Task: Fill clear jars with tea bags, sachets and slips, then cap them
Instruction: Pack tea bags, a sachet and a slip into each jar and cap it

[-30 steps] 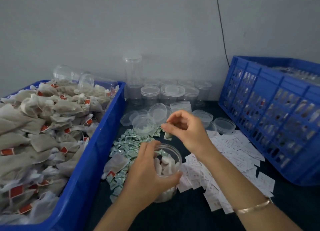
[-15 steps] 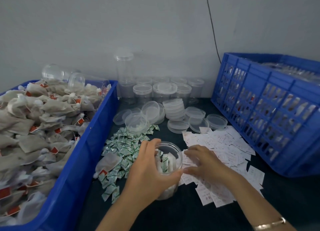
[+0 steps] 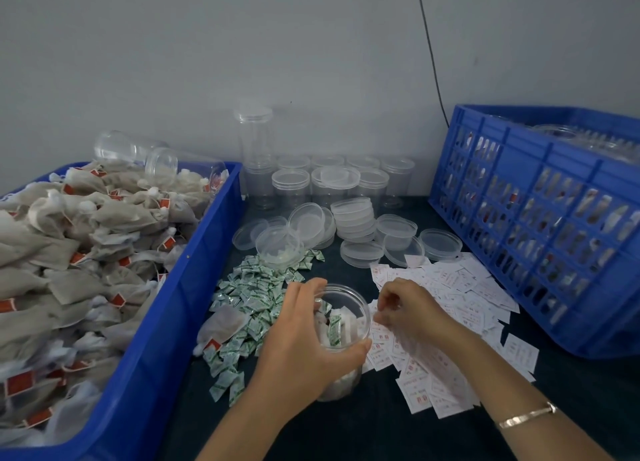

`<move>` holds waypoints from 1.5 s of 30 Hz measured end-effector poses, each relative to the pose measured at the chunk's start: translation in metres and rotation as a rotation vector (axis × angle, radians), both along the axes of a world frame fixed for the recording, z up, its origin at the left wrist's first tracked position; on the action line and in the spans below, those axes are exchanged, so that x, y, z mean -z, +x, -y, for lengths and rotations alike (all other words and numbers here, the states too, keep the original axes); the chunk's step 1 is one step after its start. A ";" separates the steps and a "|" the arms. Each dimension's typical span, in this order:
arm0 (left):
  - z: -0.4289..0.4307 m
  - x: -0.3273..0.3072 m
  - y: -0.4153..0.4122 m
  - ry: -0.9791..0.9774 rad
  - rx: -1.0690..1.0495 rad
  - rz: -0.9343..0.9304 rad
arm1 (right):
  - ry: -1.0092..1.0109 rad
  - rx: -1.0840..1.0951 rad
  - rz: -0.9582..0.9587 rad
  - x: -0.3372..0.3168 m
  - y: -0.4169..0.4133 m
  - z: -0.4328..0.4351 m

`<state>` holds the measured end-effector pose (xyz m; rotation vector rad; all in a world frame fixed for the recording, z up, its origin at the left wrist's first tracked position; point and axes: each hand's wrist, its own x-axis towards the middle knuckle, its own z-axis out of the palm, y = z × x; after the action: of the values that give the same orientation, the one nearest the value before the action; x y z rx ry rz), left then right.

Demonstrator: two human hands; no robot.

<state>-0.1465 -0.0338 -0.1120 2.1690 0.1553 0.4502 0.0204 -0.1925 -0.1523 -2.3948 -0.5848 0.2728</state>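
A: Nearest the camera, the left hand (image 3: 311, 349) wraps the open jar (image 3: 341, 325) from the left, thumb and fingers pressed against its wall, standing on the dark table (image 3: 346, 429). Tea bags and a green sachet already lie inside.

B: And the right hand (image 3: 408, 313)?

A: Just right of the jar's rim, fingertips pressed together down on the slips (image 3: 460, 294). It looks to be pinching one, though the paper between the fingers can't be made out.

B: What might fail?

A: The slips overlap, so two could lift together. A thin one could also slide out before it reaches the jar mouth.

B: Further back?

A: The sachets (image 3: 252, 298) are heaped left of the jar, beside the bin of tea bags (image 3: 69, 252). Beyond lie loose lids (image 3: 356, 218), then empty jars (image 3: 291, 187) by the wall. A reach for a lid could topple the stack.
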 end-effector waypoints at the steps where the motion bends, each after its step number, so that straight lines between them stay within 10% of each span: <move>1: 0.000 0.000 0.000 0.001 0.001 -0.003 | -0.021 -0.027 0.004 -0.004 0.003 -0.001; 14: 0.000 0.001 0.001 0.005 0.003 -0.031 | 0.159 -0.020 -0.044 -0.033 0.013 -0.010; 21: 0.004 0.000 0.005 -0.053 0.036 -0.020 | 0.657 -0.279 -0.186 -0.102 -0.024 -0.011; 26: 0.006 -0.001 0.012 -0.261 0.088 -0.003 | 0.037 -0.496 0.099 -0.113 -0.052 -0.024; 32: 0.022 -0.046 0.057 -0.311 0.156 0.216 | -0.240 -0.396 0.357 -0.172 -0.054 -0.004; 45: 0.139 -0.187 0.164 -0.314 0.454 0.466 | -0.346 -0.151 0.377 -0.320 0.026 0.115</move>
<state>0.0170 -0.1725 0.0753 1.6722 -0.4844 0.6042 0.0463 -0.3073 0.1677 -2.7642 -0.9587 -0.0220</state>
